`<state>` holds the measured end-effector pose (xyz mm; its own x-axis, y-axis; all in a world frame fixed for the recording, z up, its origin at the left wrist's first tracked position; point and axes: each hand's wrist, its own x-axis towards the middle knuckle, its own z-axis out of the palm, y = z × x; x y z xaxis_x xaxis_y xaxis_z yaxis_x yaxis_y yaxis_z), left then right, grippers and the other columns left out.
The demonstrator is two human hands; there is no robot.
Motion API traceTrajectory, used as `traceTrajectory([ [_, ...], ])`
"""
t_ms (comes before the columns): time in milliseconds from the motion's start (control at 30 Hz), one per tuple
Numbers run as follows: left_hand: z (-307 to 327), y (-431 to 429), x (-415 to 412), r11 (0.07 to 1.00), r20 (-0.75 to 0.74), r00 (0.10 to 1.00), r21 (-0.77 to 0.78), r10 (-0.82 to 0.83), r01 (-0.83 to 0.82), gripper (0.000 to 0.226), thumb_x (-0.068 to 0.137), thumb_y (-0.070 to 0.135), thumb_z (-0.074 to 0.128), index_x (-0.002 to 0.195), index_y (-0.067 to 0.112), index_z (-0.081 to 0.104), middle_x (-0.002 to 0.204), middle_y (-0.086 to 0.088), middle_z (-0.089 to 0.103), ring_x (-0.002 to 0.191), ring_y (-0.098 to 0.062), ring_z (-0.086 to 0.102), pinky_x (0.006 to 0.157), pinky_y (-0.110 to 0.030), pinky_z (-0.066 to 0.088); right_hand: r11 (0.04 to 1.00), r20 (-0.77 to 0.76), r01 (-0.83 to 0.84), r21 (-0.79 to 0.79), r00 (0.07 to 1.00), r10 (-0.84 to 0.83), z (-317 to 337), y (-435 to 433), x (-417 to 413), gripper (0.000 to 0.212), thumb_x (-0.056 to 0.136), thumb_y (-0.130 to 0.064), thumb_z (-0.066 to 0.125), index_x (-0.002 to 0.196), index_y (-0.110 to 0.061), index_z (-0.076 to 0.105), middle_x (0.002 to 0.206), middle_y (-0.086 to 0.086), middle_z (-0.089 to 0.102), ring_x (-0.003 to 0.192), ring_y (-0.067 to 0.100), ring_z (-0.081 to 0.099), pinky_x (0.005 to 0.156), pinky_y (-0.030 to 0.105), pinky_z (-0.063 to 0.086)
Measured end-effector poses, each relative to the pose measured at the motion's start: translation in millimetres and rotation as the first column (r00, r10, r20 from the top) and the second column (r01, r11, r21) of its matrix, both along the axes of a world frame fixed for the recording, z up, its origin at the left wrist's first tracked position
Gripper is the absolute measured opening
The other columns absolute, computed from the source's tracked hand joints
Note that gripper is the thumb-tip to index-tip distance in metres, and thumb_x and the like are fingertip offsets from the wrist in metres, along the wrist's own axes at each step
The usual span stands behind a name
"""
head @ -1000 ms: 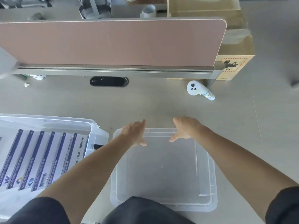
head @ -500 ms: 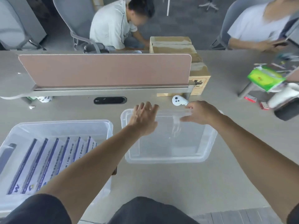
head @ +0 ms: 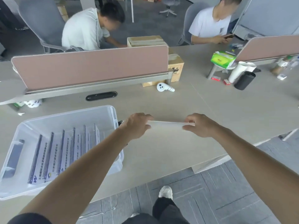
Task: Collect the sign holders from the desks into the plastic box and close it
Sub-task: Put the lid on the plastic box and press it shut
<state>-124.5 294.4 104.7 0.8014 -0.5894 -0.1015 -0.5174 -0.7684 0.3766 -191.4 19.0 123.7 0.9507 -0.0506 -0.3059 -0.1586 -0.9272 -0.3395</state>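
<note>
A clear plastic box [head: 103, 110] stands on the desk at the left, holding several sign holders [head: 64, 152] that stand upright in a row with blue and white printed sheets. I hold the clear lid [head: 166, 123] of the box in front of me, lifted off the desk and seen almost edge-on. My left hand [head: 137, 125] grips its left end and my right hand [head: 199, 126] grips its right end. The lid is to the right of the box, apart from it.
A pink divider [head: 90, 68] runs along the back of the desk [head: 226, 107], with a white controller [head: 163, 87] and cardboard boxes [head: 175, 68] near its right end. Cups, a dark cylinder and a green tissue pack lie at the far right. Two people sit behind the desks.
The lid lay flat on the desk under both hands; now it is raised and tilted nearly edge-on in both hands. The view has pulled back and up.
</note>
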Motion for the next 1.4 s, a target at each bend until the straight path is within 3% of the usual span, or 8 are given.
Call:
traceTrajectory([
  [133, -10, -7, -24, 0.984, -0.032, 0.997, 0.165, -0.063, 0.067, 0.043, 0.097, 0.028, 0.05, 0.14, 0.024, 0.045, 0.136, -0.004, 0.049, 0.128, -0.024, 0.046, 0.103, -0.031, 0.035, 0.999, 0.04, -0.002, -0.05, 0.999, 0.004, -15, 3, -32, 0.037, 0.09, -0.042, 0.064, 0.118, -0.019, 0.063, 0.122, -0.001, 0.058, 0.117, 0.02, 0.053, 0.097, 0.035, 0.042],
  [233, -13, -15, -38, 0.974, -0.083, 0.993, 0.204, -0.08, 0.095, 0.044, 0.097, 0.03, 0.052, 0.14, 0.025, 0.046, 0.134, -0.004, 0.048, 0.128, -0.02, 0.045, 0.1, -0.026, 0.032, 0.996, -0.019, -0.047, -0.072, 0.999, 0.046, -17, -4, -50, 0.033, 0.091, -0.038, 0.064, 0.119, -0.021, 0.062, 0.122, -0.002, 0.058, 0.119, 0.02, 0.052, 0.101, 0.039, 0.042],
  [400, -10, -31, -61, 0.986, -0.103, 0.991, 0.136, -0.081, 0.095, 0.043, 0.095, 0.026, 0.054, 0.137, 0.031, 0.049, 0.129, -0.001, 0.049, 0.124, -0.021, 0.048, 0.101, -0.034, 0.039, 0.996, -0.035, -0.064, -0.058, 0.997, 0.062, -5, -32, -73, 0.03, 0.093, -0.033, 0.061, 0.12, -0.02, 0.061, 0.121, -0.004, 0.057, 0.113, 0.018, 0.055, 0.093, 0.03, 0.043],
  [500, -8, -43, -74, 0.992, -0.066, 0.996, 0.109, -0.053, 0.059, 0.037, 0.092, 0.027, 0.058, 0.129, 0.034, 0.056, 0.12, 0.003, 0.055, 0.117, -0.019, 0.051, 0.096, -0.035, 0.043, 0.995, -0.004, -0.071, -0.075, 0.997, 0.071, -4, -46, -83, 0.033, 0.093, -0.036, 0.06, 0.121, -0.02, 0.059, 0.124, -0.003, 0.056, 0.119, 0.019, 0.052, 0.1, 0.034, 0.042],
  [833, 25, -75, -115, 0.995, 0.117, 0.99, 0.055, 0.079, -0.085, 0.033, 0.091, 0.026, 0.059, 0.124, 0.027, 0.059, 0.124, 0.005, 0.054, 0.118, -0.018, 0.051, 0.098, -0.036, 0.043, 0.987, 0.283, -0.126, -0.101, 0.947, 0.15, 7, -82, -102, 0.028, 0.094, -0.033, 0.058, 0.118, -0.018, 0.06, 0.124, -0.001, 0.054, 0.119, 0.023, 0.045, 0.094, 0.032, 0.027],
  [1000, 42, -41, -136, 0.978, 0.198, 0.961, 0.033, 0.194, -0.204, 0.03, 0.09, 0.026, 0.06, 0.121, 0.026, 0.061, 0.123, 0.006, 0.053, 0.115, -0.017, 0.053, 0.094, -0.032, 0.044, 0.97, 0.397, -0.214, -0.113, 0.885, 0.242, 15, -51, -101, 0.027, 0.095, -0.03, 0.056, 0.118, -0.016, 0.058, 0.122, 0.001, 0.051, 0.117, 0.025, 0.043, 0.095, 0.032, 0.023],
  [1133, 47, 6, -153, 0.959, 0.302, 0.915, 0.009, 0.267, -0.283, 0.03, 0.089, 0.024, 0.063, 0.119, 0.021, 0.063, 0.122, -0.001, 0.055, 0.113, -0.025, 0.053, 0.093, -0.039, 0.044, 0.956, 0.478, -0.27, -0.114, 0.829, 0.291, 23, -5, -97, 0.026, 0.095, -0.028, 0.057, 0.118, -0.015, 0.06, 0.121, 0.002, 0.052, 0.115, 0.027, 0.045, 0.093, 0.03, 0.022],
  [1400, 45, 151, -186, 0.918, 0.356, 0.855, -0.026, 0.377, -0.395, 0.029, 0.089, 0.024, 0.062, 0.118, 0.02, 0.062, 0.119, -0.004, 0.056, 0.108, -0.03, 0.055, 0.093, -0.042, 0.046, 0.9, 0.484, -0.414, -0.139, 0.764, 0.426, 41, 143, -88, 0.023, 0.094, -0.03, 0.06, 0.114, -0.018, 0.061, 0.119, 0.0, 0.051, 0.117, 0.023, 0.043, 0.1, 0.033, 0.026],
])
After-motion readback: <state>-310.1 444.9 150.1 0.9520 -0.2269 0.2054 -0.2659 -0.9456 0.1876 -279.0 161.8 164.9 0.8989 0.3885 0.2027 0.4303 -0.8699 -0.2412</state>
